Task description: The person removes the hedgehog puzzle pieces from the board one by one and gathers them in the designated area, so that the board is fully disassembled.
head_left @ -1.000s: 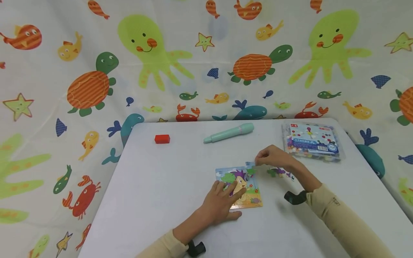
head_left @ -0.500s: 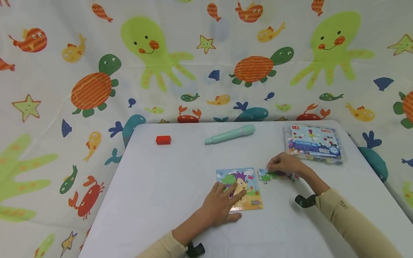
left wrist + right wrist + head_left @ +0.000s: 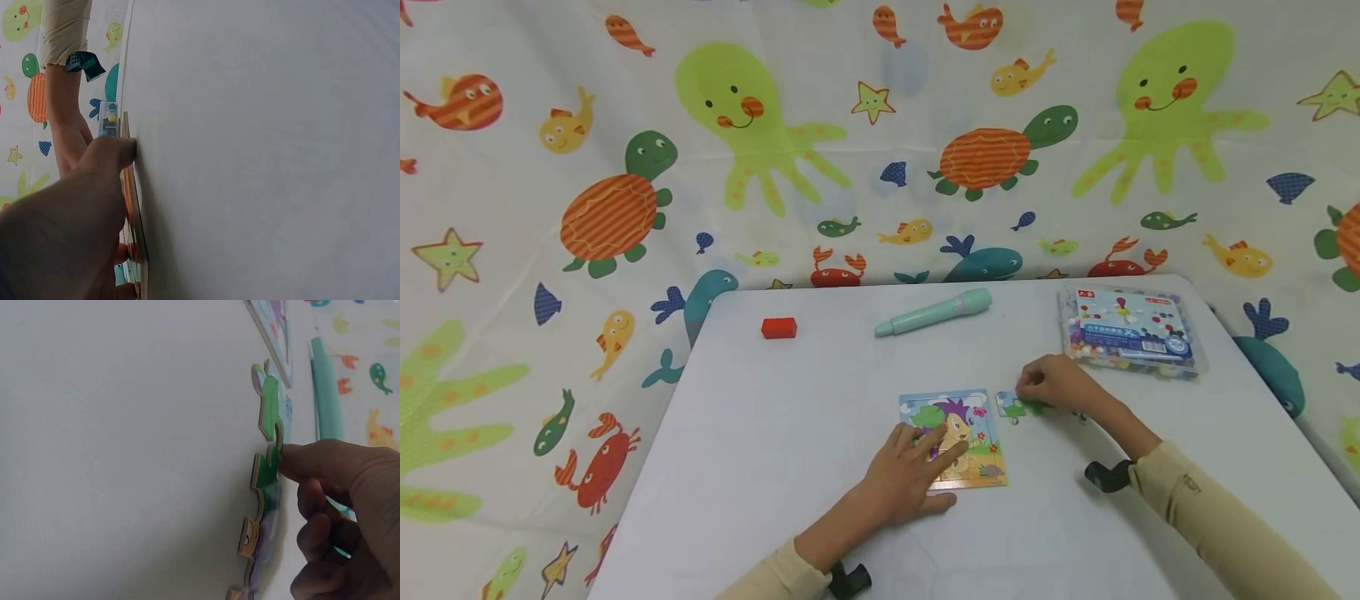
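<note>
A jigsaw puzzle (image 3: 988, 437) with a purple-haired cartoon animal lies mid-table, in a tray with a blue and tan border. My left hand (image 3: 898, 475) rests on its lower left part, fingers spread. To its right, my right hand (image 3: 1060, 383) is bent over a row of loose pieces. A blue and green piece (image 3: 1011, 406) shows left of the fingertips. In the right wrist view, the thumb and curled fingers pinch a dark green puzzle piece (image 3: 265, 469) at its edge, beside a light green piece (image 3: 269, 409). The hand hides most of the row in the head view.
A red block (image 3: 778, 327) and a mint-green pen-shaped tube (image 3: 932, 313) lie toward the back. At the back right is a clear plastic box (image 3: 1131, 329) of colourful parts. A sea-animal cloth (image 3: 880, 167) hangs behind the white table (image 3: 760, 433).
My right hand has moved right from the puzzle's upper right corner to the loose pieces. The blue and green piece it carried now lies in their row. My left hand has stayed put.
</note>
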Motion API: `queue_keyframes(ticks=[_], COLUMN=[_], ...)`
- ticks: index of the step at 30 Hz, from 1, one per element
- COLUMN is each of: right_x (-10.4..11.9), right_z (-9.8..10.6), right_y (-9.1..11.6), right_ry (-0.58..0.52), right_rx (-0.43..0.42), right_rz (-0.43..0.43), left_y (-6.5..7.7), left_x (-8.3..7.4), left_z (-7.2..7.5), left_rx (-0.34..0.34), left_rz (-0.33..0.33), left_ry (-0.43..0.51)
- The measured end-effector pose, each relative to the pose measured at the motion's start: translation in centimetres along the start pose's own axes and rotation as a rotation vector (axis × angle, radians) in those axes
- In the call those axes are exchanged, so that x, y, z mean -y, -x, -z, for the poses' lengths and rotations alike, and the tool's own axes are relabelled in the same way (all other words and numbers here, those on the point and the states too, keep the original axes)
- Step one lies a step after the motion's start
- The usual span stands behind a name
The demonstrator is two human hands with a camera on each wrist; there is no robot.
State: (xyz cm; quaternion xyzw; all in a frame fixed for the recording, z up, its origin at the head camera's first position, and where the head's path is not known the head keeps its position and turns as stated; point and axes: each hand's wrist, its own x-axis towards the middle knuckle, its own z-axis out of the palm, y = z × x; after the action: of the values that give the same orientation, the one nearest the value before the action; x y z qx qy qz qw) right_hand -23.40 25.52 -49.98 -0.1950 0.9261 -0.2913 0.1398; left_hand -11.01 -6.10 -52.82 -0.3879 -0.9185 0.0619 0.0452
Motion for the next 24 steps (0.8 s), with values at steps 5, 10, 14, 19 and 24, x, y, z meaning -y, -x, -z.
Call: queue_keyframes(ticks=[5,10,14,19,24], right_x=[0.6,0.9,1.7,4.4,6.4], right_z=[-0.2,-0.4,-0.9,-2.8,-4.6], right_y=[0.2,0.5,0.7,1.3,2.0], right_ry=[0.105,0.136,0.111,0.105,0.165], right_rx=[-0.030,-0.052,-0.076,-0.067,-0.038], right_rz=[0.030,0.041,0.042,0.140,0.200], left_y=[0.0,0.0,0.1,0.2,0.2], left_x=[0.0,-0.1,-0.1,-0.1,-0.2], left_z=[0.1,0.2,0.2,0.1,0.3], left_rx=[-0.006,-0.005,-0.013,-0.031,-0.034], left_rz=[-0.003,-0.005,-0.005,-0.008,-0.031], left_ry=[-0.010,-0.013,-0.012,-0.024,-0.056])
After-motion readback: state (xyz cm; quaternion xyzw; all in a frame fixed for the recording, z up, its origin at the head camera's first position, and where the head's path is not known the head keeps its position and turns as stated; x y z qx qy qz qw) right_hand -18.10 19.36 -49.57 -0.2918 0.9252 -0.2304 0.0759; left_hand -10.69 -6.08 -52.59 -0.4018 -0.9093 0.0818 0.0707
